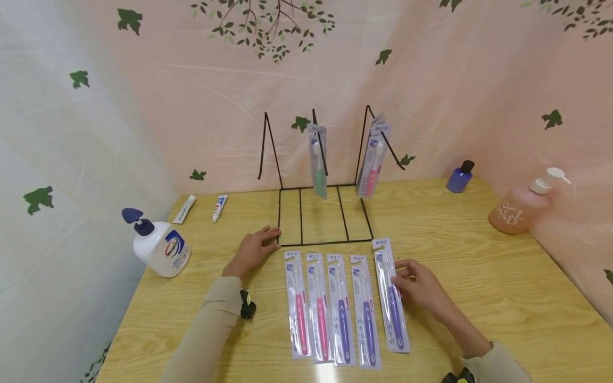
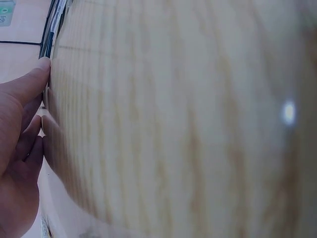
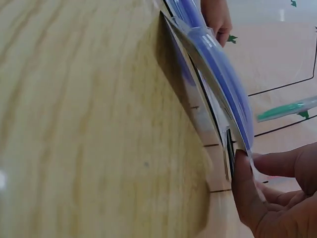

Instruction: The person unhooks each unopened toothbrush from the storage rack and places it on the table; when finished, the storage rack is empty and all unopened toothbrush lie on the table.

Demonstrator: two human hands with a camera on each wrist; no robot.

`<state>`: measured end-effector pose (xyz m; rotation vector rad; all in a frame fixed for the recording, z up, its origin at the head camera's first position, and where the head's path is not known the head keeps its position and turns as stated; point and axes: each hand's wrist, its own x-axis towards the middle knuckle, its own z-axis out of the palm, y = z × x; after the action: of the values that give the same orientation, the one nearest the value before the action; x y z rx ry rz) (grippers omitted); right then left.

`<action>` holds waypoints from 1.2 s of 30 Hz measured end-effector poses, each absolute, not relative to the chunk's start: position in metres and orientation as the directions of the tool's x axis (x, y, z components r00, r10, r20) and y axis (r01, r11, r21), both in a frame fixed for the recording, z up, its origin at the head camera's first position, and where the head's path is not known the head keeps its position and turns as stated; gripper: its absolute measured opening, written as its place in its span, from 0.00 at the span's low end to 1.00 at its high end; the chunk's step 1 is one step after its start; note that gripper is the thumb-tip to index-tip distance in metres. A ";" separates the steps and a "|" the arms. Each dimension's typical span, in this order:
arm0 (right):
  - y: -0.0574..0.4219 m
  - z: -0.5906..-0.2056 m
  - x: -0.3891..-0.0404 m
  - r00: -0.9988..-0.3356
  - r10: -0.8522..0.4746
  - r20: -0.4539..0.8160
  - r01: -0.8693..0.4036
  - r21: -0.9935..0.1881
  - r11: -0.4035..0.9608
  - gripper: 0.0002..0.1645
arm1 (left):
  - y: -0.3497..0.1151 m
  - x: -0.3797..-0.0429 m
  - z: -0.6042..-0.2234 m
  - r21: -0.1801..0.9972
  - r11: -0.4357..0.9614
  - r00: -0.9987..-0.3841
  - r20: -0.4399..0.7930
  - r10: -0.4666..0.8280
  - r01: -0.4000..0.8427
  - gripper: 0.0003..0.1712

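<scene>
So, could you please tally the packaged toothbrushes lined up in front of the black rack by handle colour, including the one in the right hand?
Pink-handled toothbrushes: 2
Purple-handled toothbrushes: 3
Total: 5

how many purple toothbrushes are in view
3. The first purple toothbrush lies beside a pink toothbrush, the second lies just right of it, and the third is in the right hand. Others may hide behind the hanging pink pack.

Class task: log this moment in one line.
left hand: at near-left corner of wire rack | right hand: pinches rightmost purple toothbrush pack | hanging: green toothbrush, pink toothbrush
</scene>
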<state>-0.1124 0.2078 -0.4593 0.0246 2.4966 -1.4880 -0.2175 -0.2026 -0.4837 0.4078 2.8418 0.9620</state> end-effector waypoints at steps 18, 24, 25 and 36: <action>0.197 -0.424 -0.131 -0.964 -0.249 -0.094 -0.113 -0.703 0.702 0.18 | -0.202 -0.217 -0.484 0.601 0.767 -0.958 -0.009 0.286 0.223 0.27; 0.166 -0.400 -0.168 -0.940 -0.294 0.172 -0.326 -0.705 0.630 0.19 | -0.201 -0.218 -0.482 0.598 0.772 -0.958 -0.022 0.287 0.217 0.27; 0.160 -0.396 -0.175 -0.934 -0.289 0.211 -0.350 -0.713 0.608 0.19 | -0.201 -0.218 -0.482 0.598 0.771 -0.957 -0.023 0.288 0.217 0.27; 0.096 -0.373 -0.253 -0.851 -0.194 0.487 -0.524 -0.769 0.366 0.24 | -0.201 -0.218 -0.482 0.610 0.765 -0.958 -0.031 0.285 0.207 0.27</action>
<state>-0.2528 0.0962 -0.3726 -0.7760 2.8429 -1.8156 -0.2180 -0.2012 -0.4816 0.3970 2.8358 0.9590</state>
